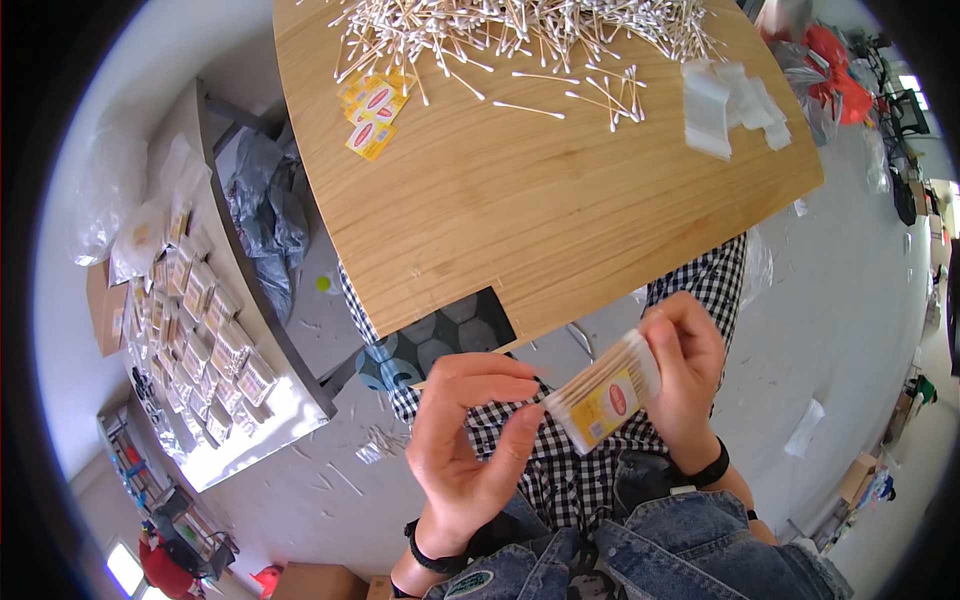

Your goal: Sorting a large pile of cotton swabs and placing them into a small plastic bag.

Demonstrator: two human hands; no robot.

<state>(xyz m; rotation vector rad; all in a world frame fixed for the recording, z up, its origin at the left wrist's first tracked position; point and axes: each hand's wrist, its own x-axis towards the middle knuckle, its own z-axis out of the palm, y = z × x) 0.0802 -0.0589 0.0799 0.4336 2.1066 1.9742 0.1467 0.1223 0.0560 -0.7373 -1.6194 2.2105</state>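
Observation:
My right hand (690,375) pinches the upper right end of a small clear packet of cotton swabs (585,412) above my lap. A yellow card with a red oval (612,402) shows through the packet's front, and a row of swab sticks lies behind it. At the packet's other end is my left hand (465,435), its fingers curved and thumb apart from them. The left fingertips are slightly blurred near the packet's edge; whether they touch it I cannot tell. Nothing shows in that hand.
A big heap of loose cotton swabs (540,30) covers the far part of the wooden table (540,220). Yellow cards (375,115) lie at its left, clear empty bags (708,110) at its right. Several filled packets (215,340) cover a side table. A dark phone-like slab (455,330) sits at the near edge.

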